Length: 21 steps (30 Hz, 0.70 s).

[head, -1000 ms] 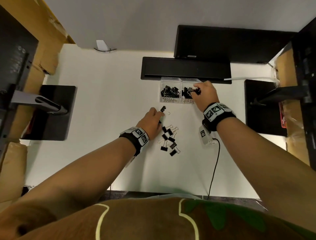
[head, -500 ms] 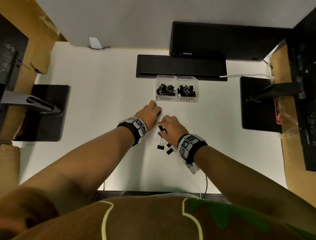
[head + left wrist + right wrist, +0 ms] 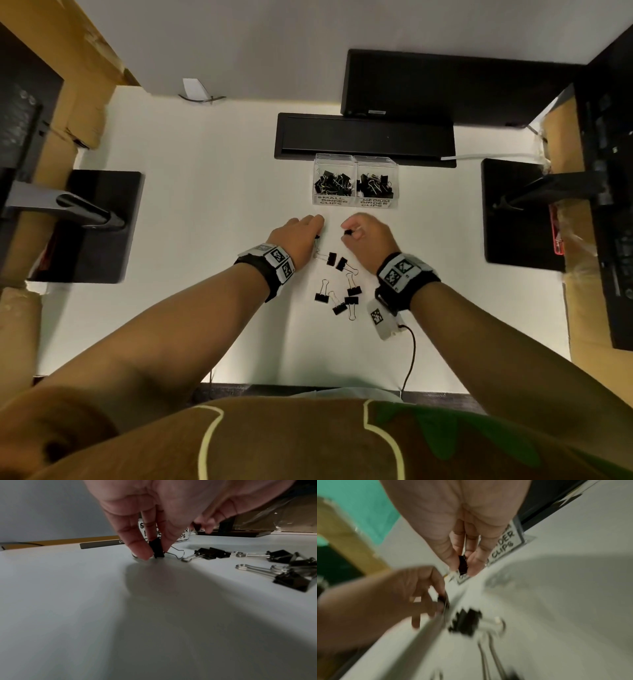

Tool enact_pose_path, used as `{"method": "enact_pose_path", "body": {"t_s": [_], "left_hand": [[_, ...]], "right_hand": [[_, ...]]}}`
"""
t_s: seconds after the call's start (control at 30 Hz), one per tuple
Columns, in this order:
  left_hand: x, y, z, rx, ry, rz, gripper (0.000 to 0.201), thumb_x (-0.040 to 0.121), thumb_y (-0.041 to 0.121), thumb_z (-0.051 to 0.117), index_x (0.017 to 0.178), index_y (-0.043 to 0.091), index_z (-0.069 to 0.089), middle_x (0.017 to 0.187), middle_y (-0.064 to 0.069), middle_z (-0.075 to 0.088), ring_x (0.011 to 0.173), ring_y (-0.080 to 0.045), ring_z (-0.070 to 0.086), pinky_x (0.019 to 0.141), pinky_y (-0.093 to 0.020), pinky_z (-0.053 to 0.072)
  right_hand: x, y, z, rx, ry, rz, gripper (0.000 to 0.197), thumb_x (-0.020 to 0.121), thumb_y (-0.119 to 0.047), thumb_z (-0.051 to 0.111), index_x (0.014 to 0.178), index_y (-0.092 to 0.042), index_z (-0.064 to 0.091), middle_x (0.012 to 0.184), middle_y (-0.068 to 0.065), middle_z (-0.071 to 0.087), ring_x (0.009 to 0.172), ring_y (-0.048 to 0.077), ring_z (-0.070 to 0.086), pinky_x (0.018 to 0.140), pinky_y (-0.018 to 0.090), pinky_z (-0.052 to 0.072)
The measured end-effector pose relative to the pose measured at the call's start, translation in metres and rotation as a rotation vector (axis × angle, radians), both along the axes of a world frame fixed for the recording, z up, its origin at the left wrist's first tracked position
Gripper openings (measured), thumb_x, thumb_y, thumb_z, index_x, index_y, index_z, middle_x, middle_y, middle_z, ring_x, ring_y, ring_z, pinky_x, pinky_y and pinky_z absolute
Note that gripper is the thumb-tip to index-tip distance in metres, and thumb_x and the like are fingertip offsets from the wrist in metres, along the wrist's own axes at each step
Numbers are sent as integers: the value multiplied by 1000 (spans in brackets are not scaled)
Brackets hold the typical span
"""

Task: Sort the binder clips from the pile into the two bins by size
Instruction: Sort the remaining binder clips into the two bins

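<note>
Several black binder clips [image 3: 337,286] lie in a loose pile on the white table [image 3: 205,205] between my wrists. My left hand [image 3: 303,231] pinches a small black clip [image 3: 157,548] that stands on the table surface. My right hand [image 3: 363,233] is raised a little and pinches another small black clip [image 3: 462,564] between thumb and fingers. Two clear bins stand just beyond the hands: the one labelled small binder clips [image 3: 333,185] on the left, the medium one [image 3: 376,186] on the right. Both hold clips.
A long black tray [image 3: 364,140] lies behind the bins, with a black box [image 3: 445,85] further back. Black stand bases [image 3: 92,226] [image 3: 517,212] sit at left and right. A cable [image 3: 409,359] runs from my right wrist to the table's near edge.
My right hand left the medium bin, dropped to the pile, and has now lifted away toward the bins with a small clip. My left hand stayed at the pile's far left, pinching its clip.
</note>
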<state>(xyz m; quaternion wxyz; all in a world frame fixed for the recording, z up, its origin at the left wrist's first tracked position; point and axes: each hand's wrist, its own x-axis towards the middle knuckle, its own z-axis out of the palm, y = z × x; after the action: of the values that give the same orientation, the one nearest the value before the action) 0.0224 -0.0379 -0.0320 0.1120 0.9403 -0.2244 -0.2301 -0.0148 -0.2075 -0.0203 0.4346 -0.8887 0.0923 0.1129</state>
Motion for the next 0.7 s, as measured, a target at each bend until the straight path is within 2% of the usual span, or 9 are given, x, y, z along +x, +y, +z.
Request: {"method": "enact_pose_path", "body": {"t_s": [0.03, 0.1, 0.2, 0.33, 0.47, 0.57, 0.7], "left_hand": [[0, 0, -1, 1, 1, -8, 28, 85, 2, 40, 109, 15, 39, 111, -7, 55, 86, -22, 40, 64, -35, 38], [0, 1, -4, -9, 13, -11, 35, 87, 3, 42, 119, 17, 39, 118, -5, 54, 94, -25, 49, 67, -35, 43], [-1, 2, -9, -28, 49, 2, 44, 89, 1, 44, 129, 18, 40, 125, -4, 51, 107, -29, 53, 79, -39, 50], [2, -1, -6, -75, 46, 14, 34, 90, 4, 46, 123, 13, 49, 120, -8, 54, 105, -29, 56, 79, -36, 48], [8, -13, 9, -249, -17, 80, 28, 93, 10, 48, 120, 11, 56, 122, -11, 58, 105, -28, 59, 88, -35, 48], [21, -26, 28, -372, -63, 108, 26, 91, 14, 53, 117, 13, 57, 119, -9, 60, 101, -24, 61, 90, -33, 50], [45, -50, 49, -500, -86, 192, 21, 89, 15, 58, 109, 11, 61, 111, -8, 60, 94, -19, 60, 89, -30, 51]], "right_hand": [[7, -6, 6, 30, -10, -59, 18, 88, -12, 60, 106, -12, 61, 95, -5, 55, 75, 1, 51, 68, 15, 45], [23, -21, 18, 92, -52, -158, 18, 89, -17, 60, 107, -14, 62, 96, -3, 57, 76, 6, 55, 65, 17, 50], [47, -39, 30, 165, -108, -299, 15, 87, -21, 62, 100, -13, 64, 90, 1, 64, 72, 12, 61, 62, 21, 55], [72, -47, 30, 154, -171, -386, 12, 83, -22, 64, 88, -11, 65, 85, 5, 69, 73, 16, 66, 63, 25, 57], [81, -41, 17, 36, -122, -291, 10, 82, -22, 66, 86, -13, 66, 82, 2, 68, 75, 18, 68, 71, 30, 59], [78, -41, 15, -42, -118, -245, 11, 85, -19, 62, 91, -11, 67, 85, -1, 64, 76, 11, 60, 75, 25, 55], [56, -49, 18, 19, -157, -334, 11, 85, -17, 60, 91, -11, 66, 84, -2, 64, 75, 9, 57, 71, 21, 49]]}}
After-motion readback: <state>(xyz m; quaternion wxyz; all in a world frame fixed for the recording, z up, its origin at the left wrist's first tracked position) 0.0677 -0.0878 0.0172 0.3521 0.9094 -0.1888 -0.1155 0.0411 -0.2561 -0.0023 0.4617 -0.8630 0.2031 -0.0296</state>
